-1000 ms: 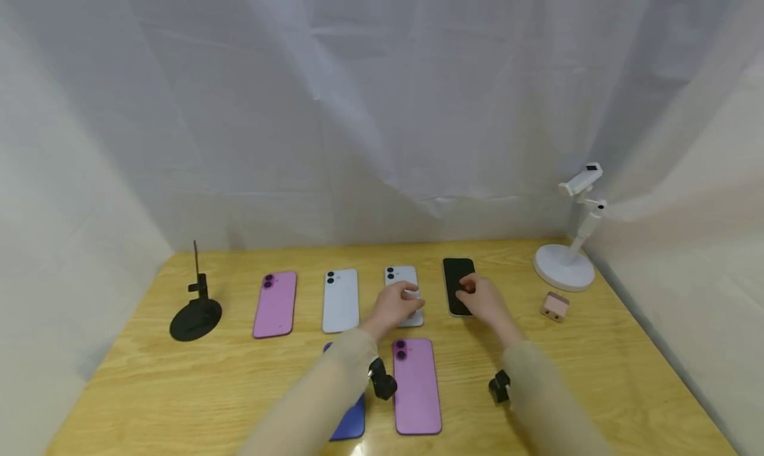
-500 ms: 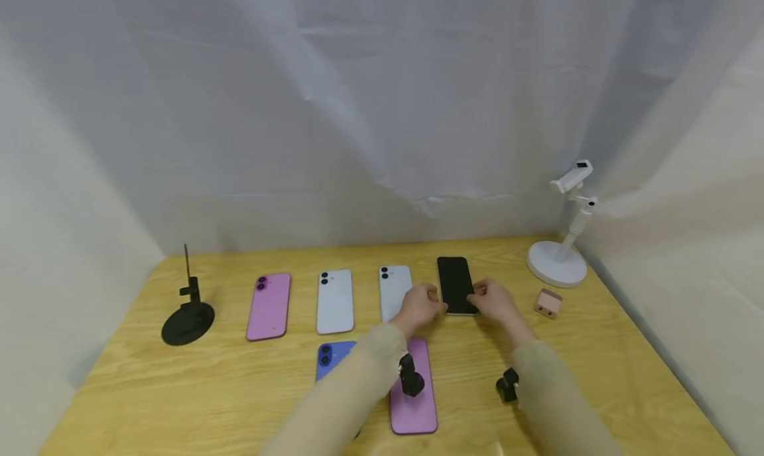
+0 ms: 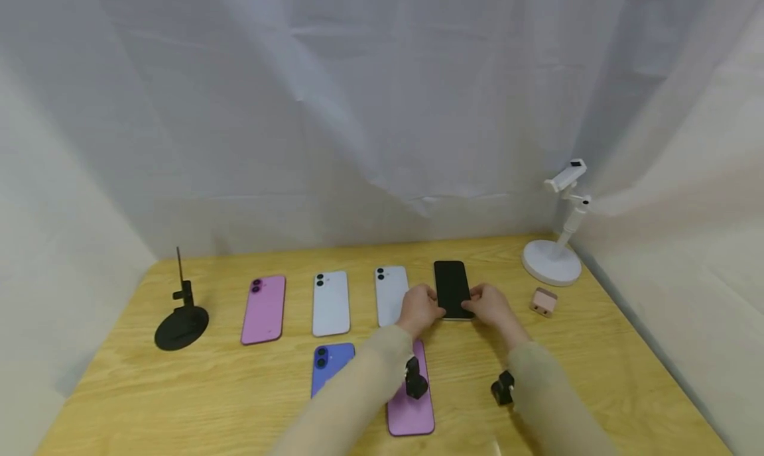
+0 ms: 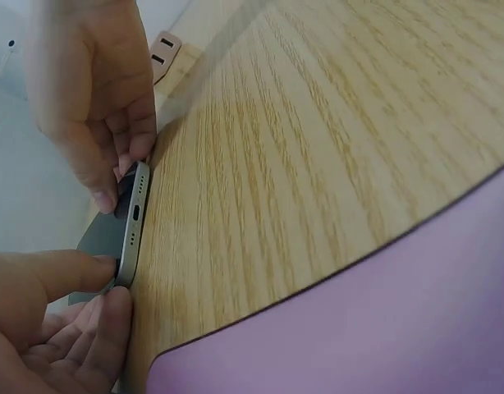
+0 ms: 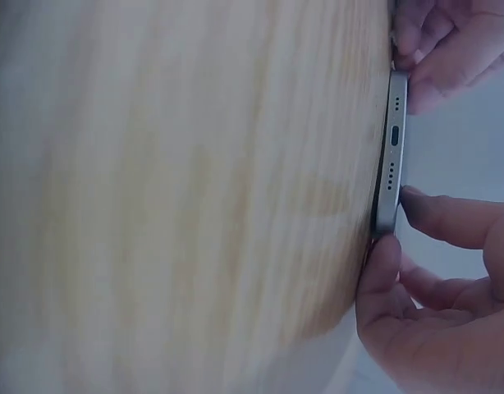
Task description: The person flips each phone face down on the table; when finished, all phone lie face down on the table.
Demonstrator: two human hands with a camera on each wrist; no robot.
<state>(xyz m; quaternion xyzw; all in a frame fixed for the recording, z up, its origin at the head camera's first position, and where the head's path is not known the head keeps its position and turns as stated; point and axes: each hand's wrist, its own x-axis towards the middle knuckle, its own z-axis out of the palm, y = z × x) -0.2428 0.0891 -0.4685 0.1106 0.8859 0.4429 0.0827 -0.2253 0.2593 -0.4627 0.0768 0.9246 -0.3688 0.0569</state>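
A phone [image 3: 451, 285] with a dark screen facing up lies near the back right of the wooden table. At its near left corner, my left hand [image 3: 418, 309] pinches it, thumb on the screen and fingers along the side. My right hand [image 3: 492, 306] holds the opposite near corner the same way. In the left wrist view, the phone's silver bottom edge [image 4: 135, 217] shows its charging port between both hands. From the right wrist view, that end of the phone [image 5: 391, 156] sits close over the tabletop. A white phone [image 3: 390, 293] lies just left of my left hand.
More phones lie face down: white [image 3: 331, 303], pink [image 3: 264, 310], blue [image 3: 329, 363] and a pink one [image 3: 412, 416] under my left forearm. A black stand [image 3: 182, 327] is at left. A white stand [image 3: 552, 262] and pink charger plug [image 3: 544, 302] are at right.
My left hand has moved right from over the white phone to the dark-screened phone's left corner. My right hand has shifted to its right corner. Both now grip it; the view has turned slightly right.
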